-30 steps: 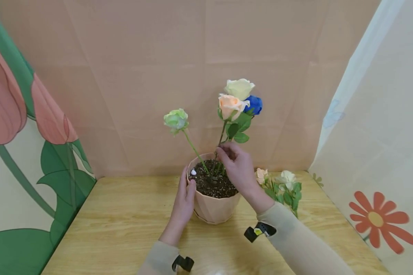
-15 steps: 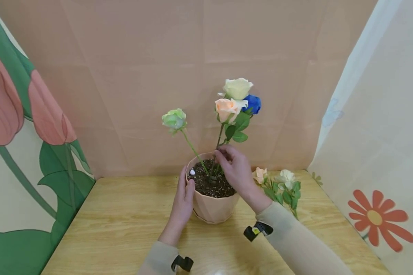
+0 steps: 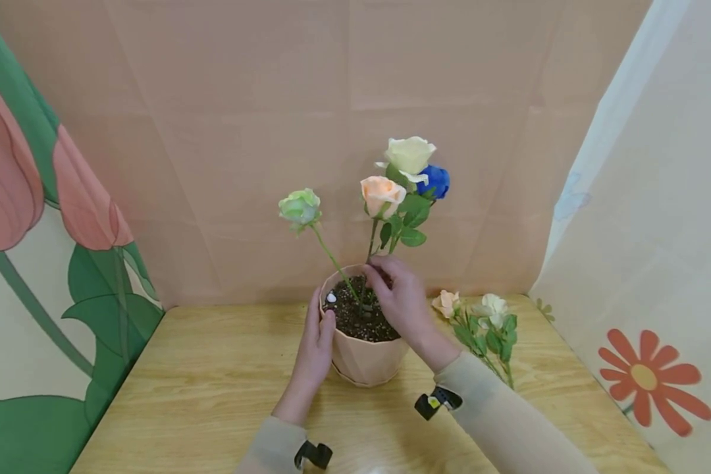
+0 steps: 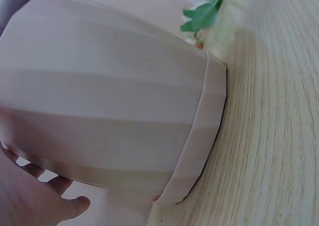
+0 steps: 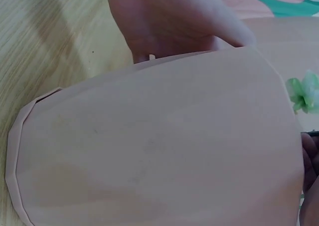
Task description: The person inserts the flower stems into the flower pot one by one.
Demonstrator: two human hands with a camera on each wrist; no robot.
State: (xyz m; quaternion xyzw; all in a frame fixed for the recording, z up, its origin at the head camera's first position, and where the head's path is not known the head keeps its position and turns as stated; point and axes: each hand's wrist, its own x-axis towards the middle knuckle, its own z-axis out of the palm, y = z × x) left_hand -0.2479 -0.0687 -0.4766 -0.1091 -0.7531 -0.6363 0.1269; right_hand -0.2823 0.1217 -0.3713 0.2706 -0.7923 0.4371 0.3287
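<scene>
A pale pink flowerpot (image 3: pixel 364 359) of dark soil stands on the table. My left hand (image 3: pixel 315 349) holds the pot's left side, thumb near the rim and fingers along the wall; the left wrist view shows the hand (image 4: pixel 30 196) against the faceted side. Thumb and fingers of my right hand (image 3: pixel 399 296) pinch the stem of a peach rose (image 3: pixel 382 195) above the soil; its stem's lower end is partly hidden. A cream rose (image 3: pixel 411 155) and a blue rose (image 3: pixel 435 181) rise behind it. A green rose (image 3: pixel 299 207) leans left out of the soil.
Beside the pot on the right lie a small peach rose (image 3: pixel 446 303) and a white rose (image 3: pixel 493 308) with leafy stems. A small white object (image 3: pixel 331 297) sits on the soil by the left rim. A pink backdrop (image 3: pixel 243 164) stands behind the wooden table (image 3: pixel 213 388).
My right hand has moved slightly left and down with the peach rose, whose bloom has come away from in front of the cream rose. The left hand stays on the pot.
</scene>
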